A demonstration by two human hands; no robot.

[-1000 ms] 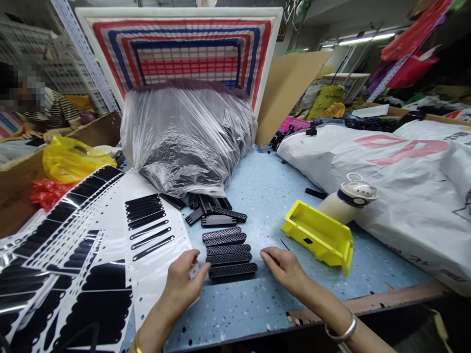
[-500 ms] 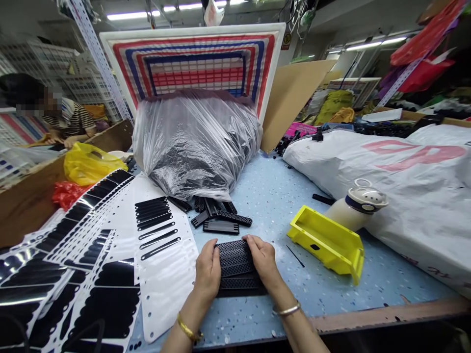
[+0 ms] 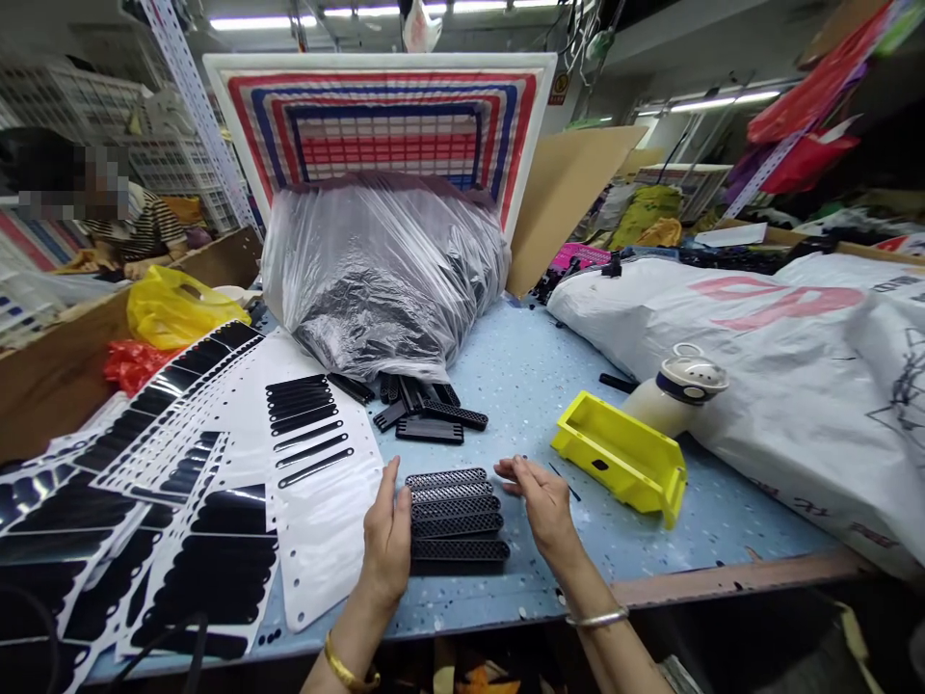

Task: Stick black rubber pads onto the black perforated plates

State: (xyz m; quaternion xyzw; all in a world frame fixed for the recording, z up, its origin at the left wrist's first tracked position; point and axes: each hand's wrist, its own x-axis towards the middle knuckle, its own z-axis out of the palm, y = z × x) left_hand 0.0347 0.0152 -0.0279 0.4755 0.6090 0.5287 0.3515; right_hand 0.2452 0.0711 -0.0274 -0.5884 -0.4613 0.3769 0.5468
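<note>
Several black strips with a mesh pattern point(image 3: 455, 516) lie side by side in a row on the blue speckled table point(image 3: 520, 588). My left hand point(image 3: 388, 535) stands at their left ends, fingers stretched out, close against them. Off to the right of the strips, with a gap between, is my right hand point(image 3: 541, 501); its fingers are slightly bent and hold nothing. Beyond the row, more black pieces point(image 3: 430, 430) lie loosely heaped at the mouth of a clear plastic bag point(image 3: 390, 289).
On the left, white sheets point(image 3: 318, 540) carry black stick-on strips. To the right are a yellow bin point(image 3: 618, 463), a cream bottle point(image 3: 672, 390) and a large white sack point(image 3: 780, 386). A person point(image 3: 137, 226) sits at the far left.
My hands have parted from around the strips, the right one moving away to the right. The strips now lie uncovered on the table. The view has shifted slightly.
</note>
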